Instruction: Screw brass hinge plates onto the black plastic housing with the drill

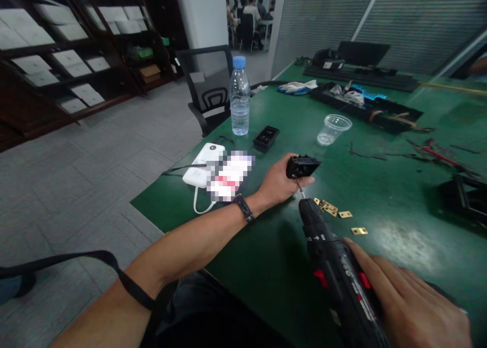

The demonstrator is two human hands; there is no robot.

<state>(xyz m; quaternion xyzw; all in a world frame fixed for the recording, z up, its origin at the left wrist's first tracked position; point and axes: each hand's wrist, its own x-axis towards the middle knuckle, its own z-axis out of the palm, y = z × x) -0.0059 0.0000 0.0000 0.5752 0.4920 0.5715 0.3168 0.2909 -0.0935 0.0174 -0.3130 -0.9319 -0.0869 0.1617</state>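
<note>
My left hand (279, 183), wearing a dark wristband (244, 209), grips a small black plastic box-shaped part (302, 166) and holds it up over the green table. My right hand (413, 297) is closed on a black and red cordless drill (338, 272), which points away from me. The drill's bit (300, 188) reaches the near side of the black part; whether it sits on a screw is too small to tell. Beside the drill's chuck lie several small brass plates with holes (329, 207). The drill's handle is mostly hidden.
Left of my hand are a white power bank (204, 164), a cabled phone (230, 178), a water bottle (240, 97) and another black part (266, 138). A plastic cup (334, 130) stands beyond. A black frame (466, 197) lies right, a tray of odds and ends (365, 107) farther back.
</note>
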